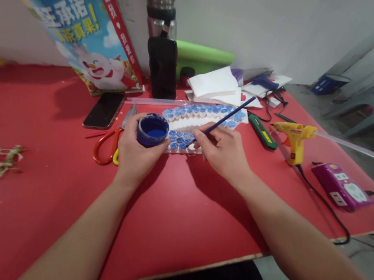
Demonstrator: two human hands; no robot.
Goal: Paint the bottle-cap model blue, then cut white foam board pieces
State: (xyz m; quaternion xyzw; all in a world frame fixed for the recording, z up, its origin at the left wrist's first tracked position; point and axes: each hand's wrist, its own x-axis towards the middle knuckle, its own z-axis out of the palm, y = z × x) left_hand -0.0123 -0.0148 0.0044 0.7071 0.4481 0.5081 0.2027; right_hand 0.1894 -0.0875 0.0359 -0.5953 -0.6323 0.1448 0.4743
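Note:
My left hand (134, 150) is wrapped round a small open jar of blue paint (152, 130), held upright over the left end of a white piece (187, 124). Rows of small round shapes with blue tops line that piece, and a few near my right fingers look white. A thin dark blue brush (228, 117) is pinched in my right hand (221, 149). Its tip points down and left, at the front row of round shapes. Whether the tip touches one cannot be told.
Orange-handled scissors (104, 148) and a phone (104, 110) lie left of the jar. Behind stand a black bottle (163, 67) and a printed bag (94, 45). At right are a green cutter (262, 131), yellow glue gun (295, 138) and purple power box (341, 185) with cords.

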